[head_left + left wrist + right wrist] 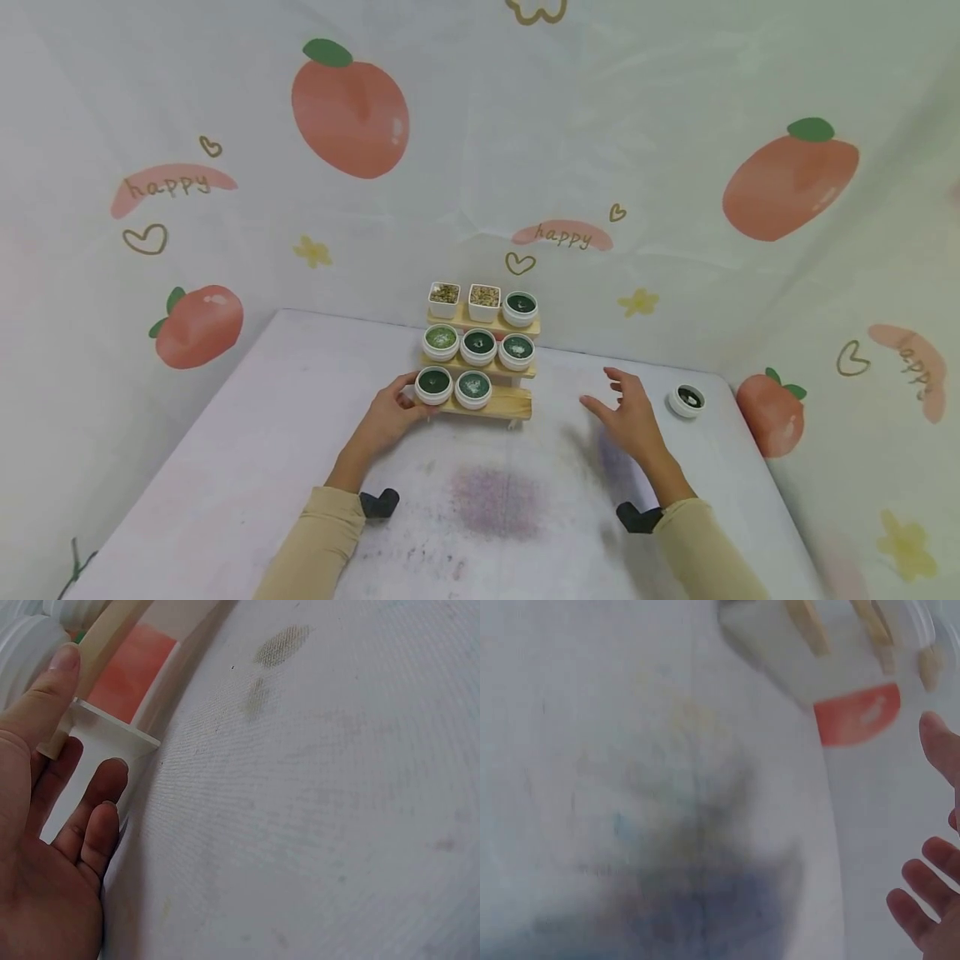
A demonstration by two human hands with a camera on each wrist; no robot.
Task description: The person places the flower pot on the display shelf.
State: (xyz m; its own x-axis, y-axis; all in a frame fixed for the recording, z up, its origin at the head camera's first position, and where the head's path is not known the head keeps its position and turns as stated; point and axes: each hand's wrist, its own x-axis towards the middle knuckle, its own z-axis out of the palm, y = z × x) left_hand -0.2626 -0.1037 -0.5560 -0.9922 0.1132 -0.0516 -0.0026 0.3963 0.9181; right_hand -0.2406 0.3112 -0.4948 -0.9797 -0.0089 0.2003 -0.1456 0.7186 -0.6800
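A three-step wooden stand [513, 403] with white legs stands at the back of the table, bearing small white jars of green or dark contents. My left hand [388, 419] is at the left end of its lowest step, beside a dark-green jar [433, 385]. In the left wrist view the thumb [66, 664] lies along the wooden board and the fingers curl below it by a white support [112, 727]. My right hand [632, 423] is raised to the right of the stand, thumb and fingers spread apart, holding nothing.
One jar with dark contents [686, 401] sits apart at the right of the table. Two square white cups [484, 310] with grainy contents share the top step with another jar. A fruit-printed cloth [465, 167] hangs behind. Purple stains [495, 500] mark the table cover.
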